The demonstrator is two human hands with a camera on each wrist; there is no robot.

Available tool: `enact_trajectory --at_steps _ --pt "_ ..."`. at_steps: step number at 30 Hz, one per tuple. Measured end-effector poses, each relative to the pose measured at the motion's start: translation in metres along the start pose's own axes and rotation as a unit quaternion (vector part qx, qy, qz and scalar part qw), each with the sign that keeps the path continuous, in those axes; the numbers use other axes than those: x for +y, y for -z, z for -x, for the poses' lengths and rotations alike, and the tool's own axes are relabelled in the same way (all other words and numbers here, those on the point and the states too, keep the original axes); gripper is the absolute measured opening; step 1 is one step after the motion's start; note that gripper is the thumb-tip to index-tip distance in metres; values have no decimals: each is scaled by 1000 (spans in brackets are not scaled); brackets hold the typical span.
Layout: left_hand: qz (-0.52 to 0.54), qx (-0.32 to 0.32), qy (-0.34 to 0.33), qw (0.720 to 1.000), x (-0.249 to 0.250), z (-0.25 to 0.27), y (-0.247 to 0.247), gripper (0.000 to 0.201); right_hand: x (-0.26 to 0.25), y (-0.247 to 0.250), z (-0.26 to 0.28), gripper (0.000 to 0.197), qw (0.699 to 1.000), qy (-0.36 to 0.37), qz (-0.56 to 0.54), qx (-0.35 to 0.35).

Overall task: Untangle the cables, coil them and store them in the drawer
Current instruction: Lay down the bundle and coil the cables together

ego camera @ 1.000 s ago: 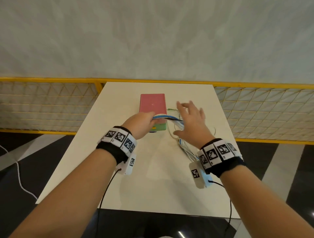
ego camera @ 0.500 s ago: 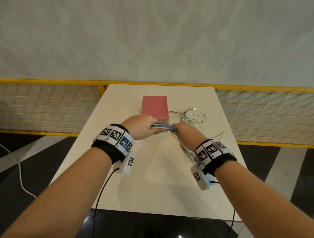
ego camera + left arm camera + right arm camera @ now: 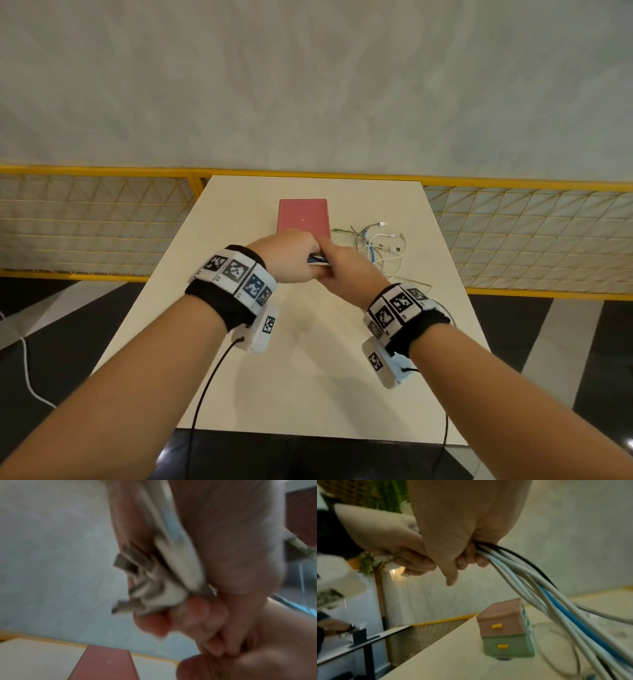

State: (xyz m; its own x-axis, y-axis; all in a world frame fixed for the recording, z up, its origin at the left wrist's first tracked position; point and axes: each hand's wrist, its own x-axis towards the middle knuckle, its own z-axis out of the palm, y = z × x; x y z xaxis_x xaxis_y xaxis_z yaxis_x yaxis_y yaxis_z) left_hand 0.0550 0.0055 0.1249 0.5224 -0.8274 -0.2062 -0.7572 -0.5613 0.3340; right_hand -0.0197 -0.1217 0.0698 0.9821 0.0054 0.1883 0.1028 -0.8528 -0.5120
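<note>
A bundle of white, blue and black cables (image 3: 544, 582) is held above the table between both hands. My left hand (image 3: 291, 255) grips its connector end (image 3: 154, 582), where metal plugs stick out past the fingers. My right hand (image 3: 346, 270) grips the same bundle right beside the left. The cables' other ends (image 3: 380, 243) lie tangled on the table to the right of the drawer unit. This small drawer unit (image 3: 505, 628) has a pink upper drawer and a green lower one, each with a yellow handle, both pushed in. Its pink top (image 3: 303, 219) shows beyond my hands.
The cream table (image 3: 308, 377) is bordered at the back by a yellow mesh fence (image 3: 102, 222) and a grey wall. Dark floor lies on both sides. A white cord (image 3: 25, 370) trails on the floor at left.
My right hand was open above the cables a second ago; it came down and closed on the bundle beside my left hand. Both hands have lifted slightly toward me.
</note>
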Motion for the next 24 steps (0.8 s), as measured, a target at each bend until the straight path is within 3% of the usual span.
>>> enact_trajectory --at_steps 2,4,6,9,12,14,17,19,22,24 --pt "88 2 -9 996 -2 8 8 7 2 9 0 24 997 -12 65 36" --pt "151 33 1 988 -3 15 14 14 2 15 -1 22 995 -67 63 49" --pt "122 47 10 991 0 17 17 21 -3 16 0 21 993 -104 23 44" --pt "17 28 -8 999 11 16 17 16 -15 12 3 15 996 -59 -47 56" --pt "73 67 -30 995 14 23 17 25 -19 10 8 20 984 -104 -125 74" --pt "205 86 -62 973 14 33 18 45 -18 13 16 29 960 -174 -193 103" --pt "393 131 -110 903 18 49 17 58 -19 20 29 27 919 -213 -295 151" --pt "444 192 -112 868 22 55 13 51 -21 21 37 34 900 -215 -335 175" --pt "434 265 -107 854 33 57 2 31 -25 20 46 38 878 -219 -377 198" --pt "445 282 -102 844 40 53 -6 19 -27 18 51 39 882 -210 -372 198"
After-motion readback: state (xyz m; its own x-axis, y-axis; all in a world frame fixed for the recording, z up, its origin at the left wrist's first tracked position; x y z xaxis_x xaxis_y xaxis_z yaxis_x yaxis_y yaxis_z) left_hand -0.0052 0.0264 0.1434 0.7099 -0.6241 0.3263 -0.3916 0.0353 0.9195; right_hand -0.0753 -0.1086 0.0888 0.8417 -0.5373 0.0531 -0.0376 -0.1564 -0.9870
